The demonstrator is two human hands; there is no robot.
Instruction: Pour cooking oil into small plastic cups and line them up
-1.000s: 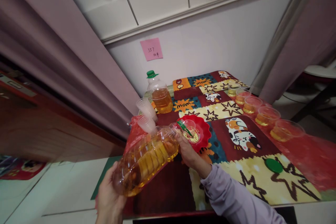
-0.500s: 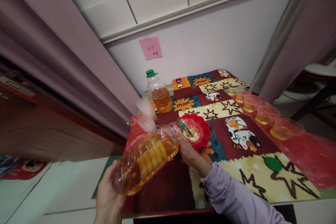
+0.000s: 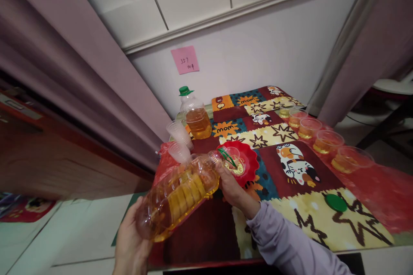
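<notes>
Plainly gripping the bottle (image 3: 176,195) two-handed: cupped round its base, near left, with the left hand (image 3: 130,234); closed about its neck with the right hand (image 3: 230,184). Tilted, pointing far right, with its mouth by the cup (image 3: 232,153) in the red dish (image 3: 251,169). Probably mid-pour, judging by the slant. Hard to make out any stream; impossible to read the level in the cup.

Best to steer with the right hand and meter the tilt from the base with the left. Lift gradually; likely to gulp and splash if tipped fast. Hold the mouth low, without leaning on the rim; apt to skid or topple, being thin-walled by the look. Mind the green strap (image 3: 226,157) by the neck; turn it out of the flow.

Just left of the neck, spare cups (image 3: 179,152): avoid brushing them. Farther left, upright and capped, the jug (image 3: 198,122). Along the right edge, the filled row (image 3: 328,142): match against its shallow fill. Near right, flat on the mat (image 3: 285,217), a green lid (image 3: 336,202).
</notes>
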